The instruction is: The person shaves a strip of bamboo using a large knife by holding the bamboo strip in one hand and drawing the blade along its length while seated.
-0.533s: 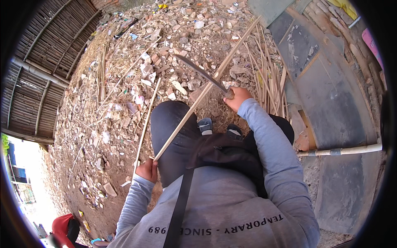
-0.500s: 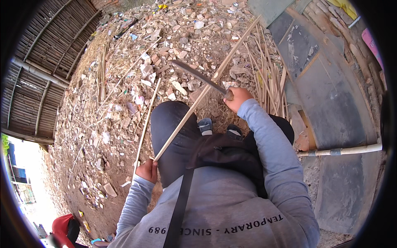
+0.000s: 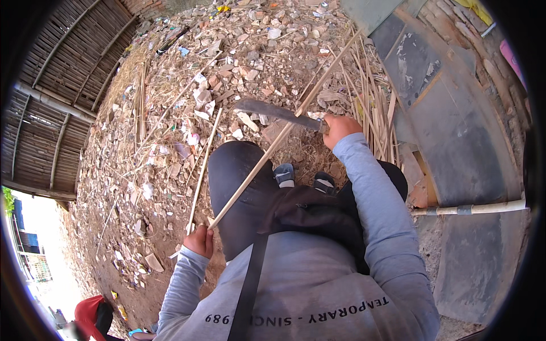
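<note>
My left hand (image 3: 199,241) is closed round the near end of a long, pale bamboo strip (image 3: 248,179). The strip slants across my left thigh up to the far right. In my right hand (image 3: 340,131) is the handle of a machete (image 3: 272,109), its dark, broad blade pointing left. The blade crosses the strip a little beyond my knees and appears to touch it. A second thin bamboo strip (image 3: 206,165) lies on the ground beside my left leg, its near end close to my left hand.
Rubble and dry scraps (image 3: 170,119) cover the ground. A pile of bamboo strips (image 3: 372,108) lies beyond my right hand. Dark flat panels (image 3: 455,136) and a pale pole (image 3: 483,208) are on the right. A woven bamboo wall (image 3: 62,62) stands left; red clothing (image 3: 88,310) shows at lower left.
My right hand has moved slightly right with the machete. The blade has turned, showing more of its flat side, and its tip sits lower. The left hand has shifted slightly left and nearer.
</note>
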Demonstrator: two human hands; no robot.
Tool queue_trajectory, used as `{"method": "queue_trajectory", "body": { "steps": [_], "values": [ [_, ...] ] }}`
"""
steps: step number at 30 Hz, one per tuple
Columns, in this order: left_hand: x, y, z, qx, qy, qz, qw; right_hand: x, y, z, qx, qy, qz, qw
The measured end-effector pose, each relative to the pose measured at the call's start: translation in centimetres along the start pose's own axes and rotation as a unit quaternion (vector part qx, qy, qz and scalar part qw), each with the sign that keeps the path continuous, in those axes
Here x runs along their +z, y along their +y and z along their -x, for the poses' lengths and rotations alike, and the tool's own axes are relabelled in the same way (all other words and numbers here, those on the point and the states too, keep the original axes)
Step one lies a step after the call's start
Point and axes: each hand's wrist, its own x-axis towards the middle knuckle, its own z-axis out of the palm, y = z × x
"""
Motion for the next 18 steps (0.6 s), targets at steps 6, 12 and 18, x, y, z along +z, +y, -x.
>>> {"method": "queue_trajectory", "body": {
  "steps": [6, 12, 18],
  "values": [
    [0.7, 0.6, 0.0, -0.035, 0.008, -0.005, 0.999, 2.2, -1.7, 0.3, 0.016, -0.066, -0.252, 0.965],
    [0.5, 0.4, 0.0, -0.031, -0.011, 0.013, 0.999, 0.7, -2.6, 1.0, -0.022, -0.042, -0.211, 0.976],
    [0.6, -0.1, 0.4, -0.01, 0.026, 0.012, 1.0, -0.7, -5.6, 3.0, -0.201, -0.054, -0.064, 0.976]
  ]
}}
